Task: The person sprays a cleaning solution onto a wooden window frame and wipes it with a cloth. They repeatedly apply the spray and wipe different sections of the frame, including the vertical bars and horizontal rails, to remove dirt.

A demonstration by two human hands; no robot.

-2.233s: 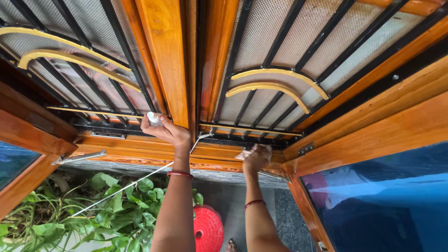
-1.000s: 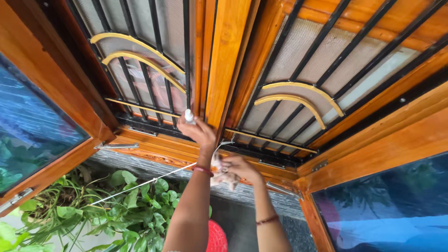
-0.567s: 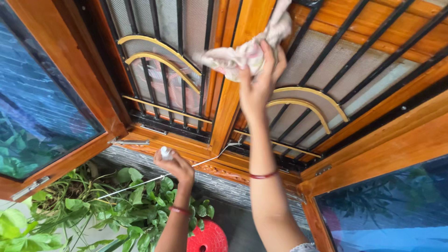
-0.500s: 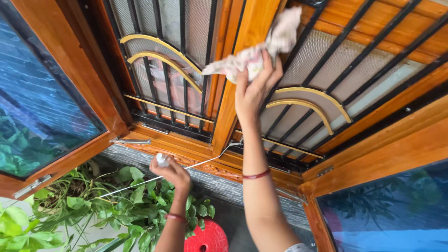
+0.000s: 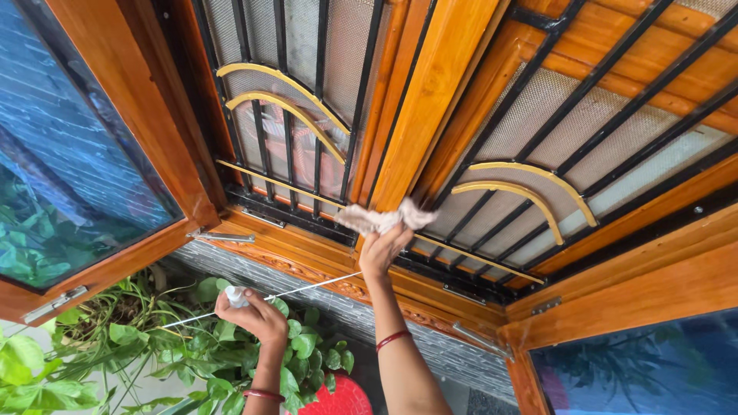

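The right hand (image 5: 382, 247) grips a crumpled cloth (image 5: 382, 218), pressing it on the wooden post (image 5: 419, 115) low down, near the sill. The left hand (image 5: 250, 311) (lowered over the plants (image 5: 192, 338)) wraps a small white bottle (image 5: 236, 297).

A crumpled pale cloth (image 5: 382, 217) presses against the orange wooden window post's (image 5: 430, 100) base; a small white bottle (image 5: 236, 296) hangs lower left.

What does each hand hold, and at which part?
Right hand grips the cloth by its bunched middle; left hand wraps the small white bottle around its body.
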